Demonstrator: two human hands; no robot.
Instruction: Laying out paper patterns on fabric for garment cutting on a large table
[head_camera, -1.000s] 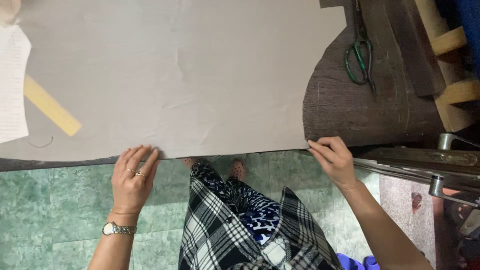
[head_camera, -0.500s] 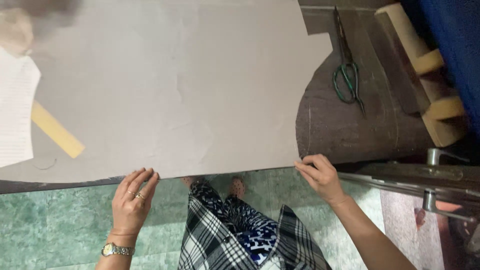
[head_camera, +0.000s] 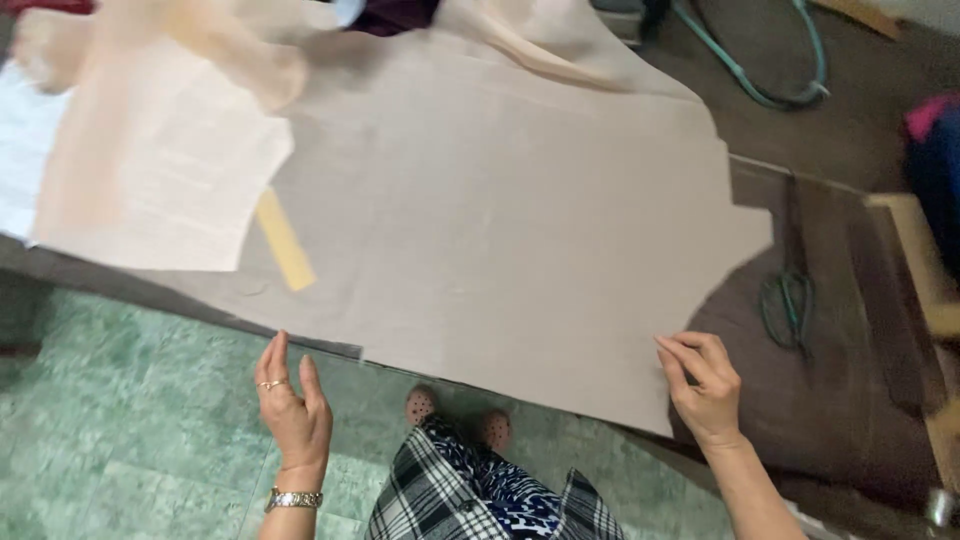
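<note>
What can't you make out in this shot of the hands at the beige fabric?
Head view only:
- Upper-left cloth pieces: motion-blurred.
- Scissors: dark against the brown table, blades indistinct.
- Right hand fingers: contact with the beige fabric unclear.
- Left hand: grip unclear.
- Teal cable: cut off by the top edge.

A green marbled tile floor (head_camera: 120, 440) fills the view from 6 to 9 o'clock. A dark brown cloth-covered counter (head_camera: 860, 400) runs toward 3 o'clock, with a pale wooden frame (head_camera: 925, 265) at its right edge.
</note>
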